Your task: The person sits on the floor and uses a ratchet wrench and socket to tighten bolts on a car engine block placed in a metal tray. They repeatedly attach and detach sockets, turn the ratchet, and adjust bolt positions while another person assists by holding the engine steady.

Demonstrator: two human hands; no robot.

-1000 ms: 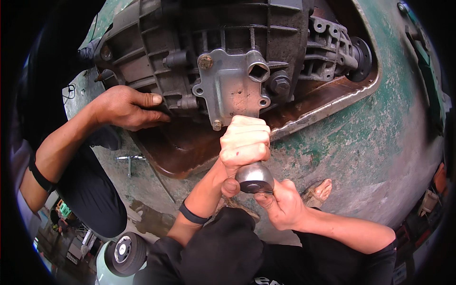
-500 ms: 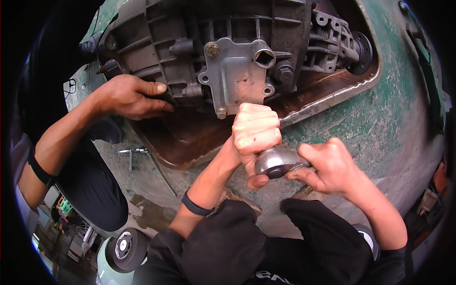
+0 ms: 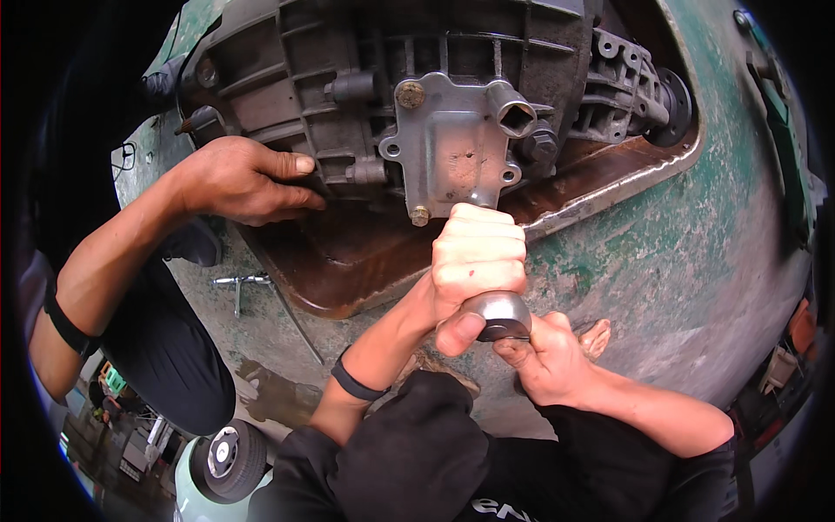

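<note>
In front of the gearbox casing (image 3: 326, 43), my left hand (image 3: 478, 257) is closed in a fist just under the head of a steel ratchet wrench (image 3: 497, 311). Its fingers hide the shaft below that head. My right hand (image 3: 550, 361) grips the ratchet's handle, mostly covered by the fingers. Both hands hold the tool over the lower edge of a grey metal cover plate (image 3: 461, 161). Bolts sit at the plate's upper left and lower left corners. A loose socket (image 3: 513, 113), its square hole facing up, stands at the upper right corner.
The casing lies in a brown, oily metal tray (image 3: 609, 196). At left, another person's hand (image 3: 252, 178) rests against the casing. A T-shaped tool (image 3: 239, 281) lies on the worn green floor (image 3: 644, 244). A toy-like wheel (image 3: 230, 461) shows at lower left.
My right hand has swung the ratchet handle toward me and to the left. The casing and its plate have shifted slightly right in the tray. The other person's hand has barely moved.
</note>
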